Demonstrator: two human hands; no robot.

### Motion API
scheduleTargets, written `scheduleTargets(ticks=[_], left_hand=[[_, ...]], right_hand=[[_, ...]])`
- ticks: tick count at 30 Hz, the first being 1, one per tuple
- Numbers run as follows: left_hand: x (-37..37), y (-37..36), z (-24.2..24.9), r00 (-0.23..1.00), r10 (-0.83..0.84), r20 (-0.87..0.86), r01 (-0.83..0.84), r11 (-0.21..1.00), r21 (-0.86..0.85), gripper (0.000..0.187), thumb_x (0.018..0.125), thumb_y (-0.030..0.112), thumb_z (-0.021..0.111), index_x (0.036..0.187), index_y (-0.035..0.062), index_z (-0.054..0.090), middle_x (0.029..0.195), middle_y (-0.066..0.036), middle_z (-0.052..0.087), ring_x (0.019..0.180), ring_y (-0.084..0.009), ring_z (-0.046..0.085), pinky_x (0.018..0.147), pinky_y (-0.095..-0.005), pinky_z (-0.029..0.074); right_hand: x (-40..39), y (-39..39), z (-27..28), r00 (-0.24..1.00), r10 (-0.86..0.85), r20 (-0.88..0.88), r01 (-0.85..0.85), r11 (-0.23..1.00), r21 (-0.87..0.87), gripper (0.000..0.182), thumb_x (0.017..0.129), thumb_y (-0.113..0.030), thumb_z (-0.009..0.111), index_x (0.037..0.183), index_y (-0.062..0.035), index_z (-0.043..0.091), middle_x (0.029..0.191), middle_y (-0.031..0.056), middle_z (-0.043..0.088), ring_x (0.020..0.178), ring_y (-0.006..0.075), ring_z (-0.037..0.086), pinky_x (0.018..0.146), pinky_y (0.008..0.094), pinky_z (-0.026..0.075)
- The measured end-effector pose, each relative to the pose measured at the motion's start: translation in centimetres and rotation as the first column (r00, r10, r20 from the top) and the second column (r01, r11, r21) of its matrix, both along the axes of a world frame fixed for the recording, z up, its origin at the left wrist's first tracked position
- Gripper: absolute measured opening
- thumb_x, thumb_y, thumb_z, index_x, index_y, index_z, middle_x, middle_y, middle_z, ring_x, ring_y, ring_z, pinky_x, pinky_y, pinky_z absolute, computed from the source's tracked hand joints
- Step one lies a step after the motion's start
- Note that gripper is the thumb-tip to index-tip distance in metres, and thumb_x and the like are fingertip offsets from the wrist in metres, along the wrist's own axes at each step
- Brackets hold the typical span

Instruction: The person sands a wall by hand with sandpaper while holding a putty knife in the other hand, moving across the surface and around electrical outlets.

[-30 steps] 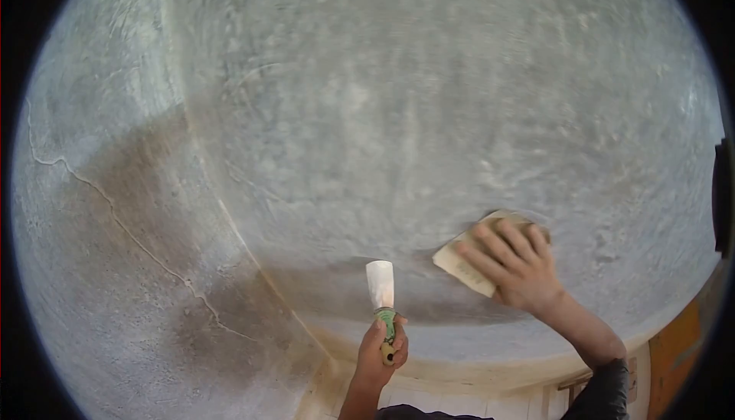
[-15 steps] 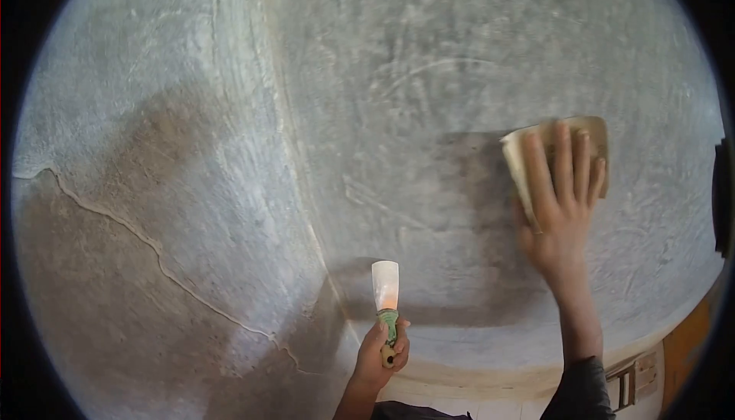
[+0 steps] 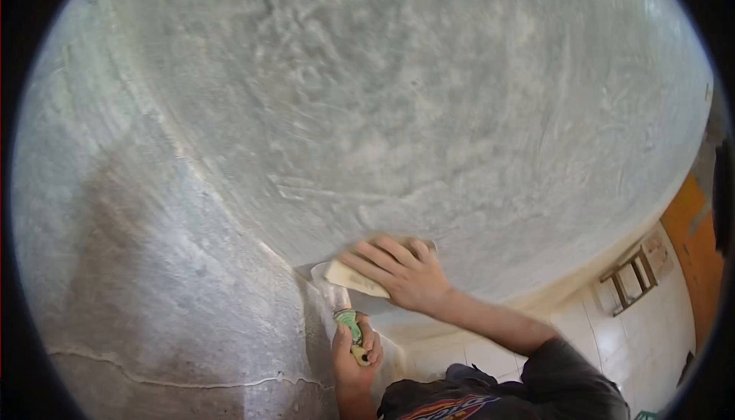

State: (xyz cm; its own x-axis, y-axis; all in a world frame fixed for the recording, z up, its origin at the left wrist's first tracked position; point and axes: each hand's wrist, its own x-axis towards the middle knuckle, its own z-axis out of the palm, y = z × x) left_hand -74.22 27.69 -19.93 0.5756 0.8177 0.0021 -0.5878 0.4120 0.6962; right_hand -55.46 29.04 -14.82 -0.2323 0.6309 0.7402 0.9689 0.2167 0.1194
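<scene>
My left hand (image 3: 354,355) is wrapped round the green-and-yellow handle of a putty knife (image 3: 334,297), whose pale blade points up near the wall corner. My right hand (image 3: 409,274) grips a flat, beige rectangular spreader (image 3: 356,278), fingers spread over its top face. The spreader's left end overlaps the putty knife's blade and hides part of it; whether they touch is hard to tell. Behind both hands rises the mottled grey wall (image 3: 459,129).
A second wall (image 3: 153,267) meets the first at a corner on the left, with a raised, crack-like line (image 3: 176,383) low across it. Down on the tiled floor (image 3: 566,336) at the right is a small wooden ladder-like frame (image 3: 629,281). Beyond it shows an orange surface (image 3: 693,236).
My right hand has come down and left from the wall, bringing the spreader to the putty knife. The view has shifted down and right, showing more floor. My left hand still grips the putty knife.
</scene>
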Motion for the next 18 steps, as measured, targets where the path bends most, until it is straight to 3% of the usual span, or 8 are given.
scheduleTargets(ticks=[4, 7, 8, 9, 11, 12, 15, 18], left_hand=[[0.0, -0.3, -0.7, 1.000, 0.013, -0.021, -0.013, 0.999, -0.034, 0.043, 0.098, 0.042, 0.041, 0.112, 0.0019, 0.049, 0.065, -0.002, 0.044, 0.045, -0.0111, 0.039, 0.037, -0.0246, 0.030], [-0.1, -0.3, -0.8, 0.999, -0.001, -0.048, 0.000, 1.000, -0.016, 0.043, 0.098, 0.042, 0.041, 0.111, 0.0015, 0.049, 0.065, -0.003, 0.044, 0.047, -0.0110, 0.039, 0.038, -0.0244, 0.032], [-0.1, -0.5, -1.0, 0.999, -0.044, -0.022, 0.044, 0.999, -0.013, 0.043, 0.098, 0.041, 0.041, 0.111, 0.0010, 0.048, 0.066, -0.003, 0.044, 0.047, -0.0109, 0.039, 0.038, -0.0242, 0.032], [0.2, -0.6, -1.2, 0.998, -0.058, -0.035, 0.057, 0.998, -0.027, 0.043, 0.098, 0.041, 0.041, 0.111, 0.0010, 0.048, 0.066, -0.003, 0.044, 0.047, -0.0109, 0.039, 0.038, -0.0242, 0.032], [0.4, -1.2, -1.5, 0.996, -0.065, -0.065, 0.063, 0.998, -0.031, 0.043, 0.099, 0.041, 0.041, 0.111, 0.0001, 0.048, 0.066, -0.003, 0.044, 0.048, -0.0109, 0.040, 0.039, -0.0241, 0.032], [1.0, -1.6, -1.1, 0.988, -0.069, -0.139, 0.066, 0.997, -0.028, 0.039, 0.099, 0.042, 0.040, 0.108, 0.0059, 0.051, 0.063, -0.001, 0.043, 0.044, -0.0098, 0.036, 0.037, -0.0233, 0.027], [1.5, -2.0, -1.2, 0.970, -0.125, -0.211, 0.132, 0.991, 0.020, 0.044, 0.098, 0.041, 0.041, 0.110, -0.0006, 0.049, 0.065, -0.003, 0.043, 0.048, -0.0110, 0.040, 0.039, -0.0244, 0.033], [2.0, -2.4, -1.2, 0.957, -0.126, -0.261, 0.146, 0.988, 0.058, 0.046, 0.098, 0.042, 0.043, 0.111, -0.0012, 0.049, 0.065, -0.003, 0.043, 0.048, -0.0110, 0.041, 0.039, -0.0243, 0.033]], right_hand=[[-0.6, -2.3, -7.1, 0.979, -0.147, -0.139, 0.131, 0.985, -0.114, 0.078, 0.064, -0.029, 0.072, 0.138, -0.0272, 0.046, 0.129, -0.0040, 0.048, 0.111, 0.0172, 0.046, 0.084, 0.0389, 0.031], [1.1, -2.6, -5.5, 0.966, -0.212, -0.145, 0.203, 0.976, -0.078, 0.080, 0.061, -0.029, 0.074, 0.137, -0.0288, 0.046, 0.129, -0.0040, 0.048, 0.111, 0.0191, 0.046, 0.083, 0.0397, 0.030], [1.7, -3.2, -3.6, 0.933, -0.289, -0.215, 0.288, 0.957, -0.034, 0.079, 0.062, -0.025, 0.074, 0.136, -0.0243, 0.047, 0.131, 0.0049, 0.046, 0.117, 0.0287, 0.042, 0.092, 0.0495, 0.028], [2.6, -2.5, -3.2, 0.926, -0.304, -0.224, 0.301, 0.952, -0.051, 0.079, 0.062, -0.025, 0.074, 0.136, -0.0243, 0.047, 0.131, 0.0049, 0.046, 0.117, 0.0287, 0.042, 0.092, 0.0495, 0.028], [3.5, -1.8, -4.1, 0.796, -0.368, -0.480, 0.528, 0.810, 0.255, 0.074, 0.063, -0.020, 0.072, 0.133, -0.0179, 0.049, 0.128, 0.0148, 0.044, 0.121, 0.0399, 0.036, 0.100, 0.0610, 0.019], [2.8, -1.5, -6.1, 0.759, -0.385, -0.525, 0.535, 0.828, 0.167, 0.065, 0.064, -0.019, 0.069, 0.127, -0.0127, 0.051, 0.124, 0.0224, 0.041, 0.122, 0.0476, 0.030, 0.100, 0.0674, 0.014], [-0.1, -3.1, -15.0, 0.783, -0.390, -0.484, 0.385, 0.916, -0.115, 0.059, 0.069, -0.022, 0.063, 0.125, -0.0095, 0.048, 0.122, 0.0272, 0.038, 0.118, 0.0498, 0.033, 0.098, 0.0681, 0.020], [1.2, -4.6, -16.9, 0.751, -0.428, -0.502, 0.431, 0.895, -0.118, 0.061, 0.072, -0.021, 0.061, 0.128, -0.0067, 0.043, 0.125, 0.0289, 0.037, 0.120, 0.0513, 0.032, 0.100, 0.0671, 0.018]])
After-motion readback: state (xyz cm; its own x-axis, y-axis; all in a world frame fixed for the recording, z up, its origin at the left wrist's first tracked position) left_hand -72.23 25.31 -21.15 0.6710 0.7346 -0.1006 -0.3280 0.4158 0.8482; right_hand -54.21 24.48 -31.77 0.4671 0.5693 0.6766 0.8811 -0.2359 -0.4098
